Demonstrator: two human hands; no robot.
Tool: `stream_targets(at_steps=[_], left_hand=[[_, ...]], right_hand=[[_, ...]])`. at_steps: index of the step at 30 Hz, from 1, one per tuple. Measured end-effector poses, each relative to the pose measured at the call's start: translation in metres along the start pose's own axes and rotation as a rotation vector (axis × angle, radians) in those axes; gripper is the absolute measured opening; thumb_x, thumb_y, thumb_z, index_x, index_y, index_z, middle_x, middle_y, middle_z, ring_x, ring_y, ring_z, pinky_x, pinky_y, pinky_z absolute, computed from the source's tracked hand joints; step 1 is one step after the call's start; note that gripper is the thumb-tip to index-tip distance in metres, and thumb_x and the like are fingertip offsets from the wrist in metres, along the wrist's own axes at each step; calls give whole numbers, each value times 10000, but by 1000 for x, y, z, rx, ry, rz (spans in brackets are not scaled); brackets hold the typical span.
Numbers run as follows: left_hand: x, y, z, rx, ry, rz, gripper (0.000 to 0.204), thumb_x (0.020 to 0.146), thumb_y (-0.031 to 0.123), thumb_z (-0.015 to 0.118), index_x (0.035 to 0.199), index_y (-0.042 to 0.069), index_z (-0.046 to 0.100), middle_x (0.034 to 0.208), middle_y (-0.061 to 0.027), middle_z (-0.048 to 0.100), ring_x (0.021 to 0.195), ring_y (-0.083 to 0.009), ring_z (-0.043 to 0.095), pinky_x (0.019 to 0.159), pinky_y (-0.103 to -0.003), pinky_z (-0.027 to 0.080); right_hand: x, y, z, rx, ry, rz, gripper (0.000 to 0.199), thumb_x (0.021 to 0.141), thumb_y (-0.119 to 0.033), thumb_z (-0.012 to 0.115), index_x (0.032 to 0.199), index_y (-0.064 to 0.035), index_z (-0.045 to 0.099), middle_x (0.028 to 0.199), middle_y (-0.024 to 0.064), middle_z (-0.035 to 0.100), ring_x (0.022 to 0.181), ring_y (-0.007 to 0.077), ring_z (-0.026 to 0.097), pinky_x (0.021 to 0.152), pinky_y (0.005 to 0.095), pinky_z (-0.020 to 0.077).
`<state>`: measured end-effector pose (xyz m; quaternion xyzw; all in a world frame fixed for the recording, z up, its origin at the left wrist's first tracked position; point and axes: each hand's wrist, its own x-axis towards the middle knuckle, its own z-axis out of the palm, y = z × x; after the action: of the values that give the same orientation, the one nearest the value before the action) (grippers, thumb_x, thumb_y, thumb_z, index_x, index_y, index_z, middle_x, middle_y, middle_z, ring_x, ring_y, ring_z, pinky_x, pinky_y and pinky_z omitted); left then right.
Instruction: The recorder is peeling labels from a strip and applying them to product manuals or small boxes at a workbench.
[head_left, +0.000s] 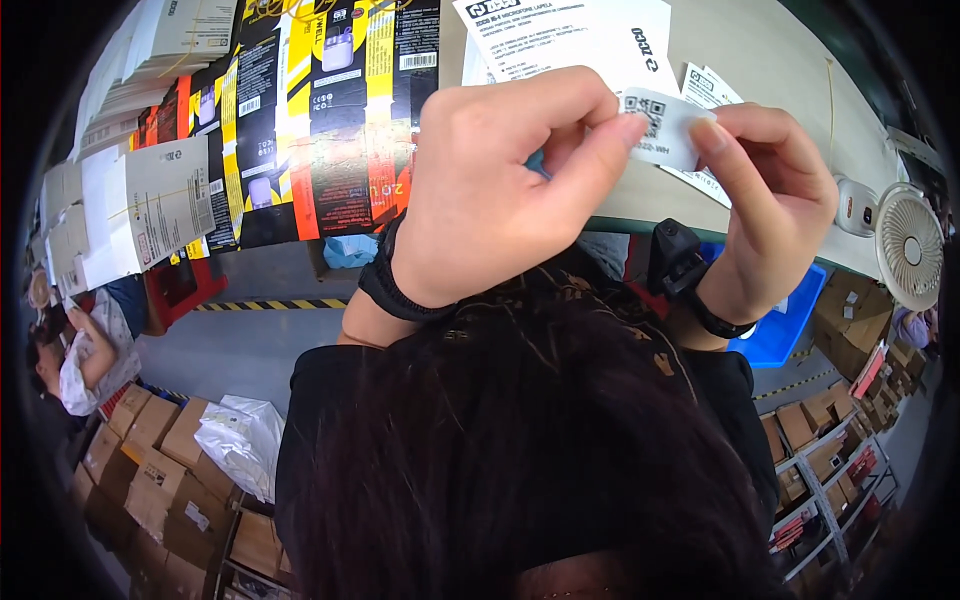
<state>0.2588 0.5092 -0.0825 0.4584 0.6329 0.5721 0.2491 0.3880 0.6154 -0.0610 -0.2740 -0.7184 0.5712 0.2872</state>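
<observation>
A small white label [668,128] with a square printed code is pinched between both hands, held up over a beige table [770,60]. My left hand [490,190] grips the label's left edge with thumb and forefinger, and a bit of something blue [537,165] shows under its fingers. At the label's right edge, my right hand [775,200] pinches it with the fingertips. Each wrist wears a black band. Dark hair [520,450] fills the lower middle of the view and hides the forearms.
Flat printed cartons [300,120] in black, yellow and orange lie at the upper left beside white ones [150,200]. White printed sheets [560,35] rest on the table. A white fan [908,245], a blue bin [785,325], cardboard boxes [150,450] and another person [75,360] surround me.
</observation>
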Motion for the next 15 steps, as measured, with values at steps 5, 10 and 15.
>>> stream_targets(at_steps=[5, 10, 15], left_hand=[[0, -5, 2, 102, 87, -12, 151, 763, 49, 610, 652, -22, 537, 487, 33, 414, 476, -23, 344, 434, -189, 249], [-1, -10, 4, 219, 146, 35, 185, 784, 72, 605, 642, -21, 532, 480, 35, 401, 455, -24, 319, 413, -194, 227], [1, -19, -5, 229, 209, 23, 208, 781, 142, 611, 627, 18, 545, 437, -37, 435, 352, -128, 372, 362, -245, 286]], right_hand=[[3, 6, 6, -115, 11, -53, 85, 736, 30, 623, 811, 51, 589, 747, 57, 593, 663, 92, 543, 607, 179, 424], [2, 8, 10, -133, 26, -66, 92, 734, 27, 626, 815, 56, 592, 746, 63, 597, 660, 90, 546, 602, 181, 427], [5, 10, 3, 8, 151, -78, 69, 730, 20, 634, 780, 48, 595, 715, 65, 597, 622, 94, 550, 568, 182, 426]])
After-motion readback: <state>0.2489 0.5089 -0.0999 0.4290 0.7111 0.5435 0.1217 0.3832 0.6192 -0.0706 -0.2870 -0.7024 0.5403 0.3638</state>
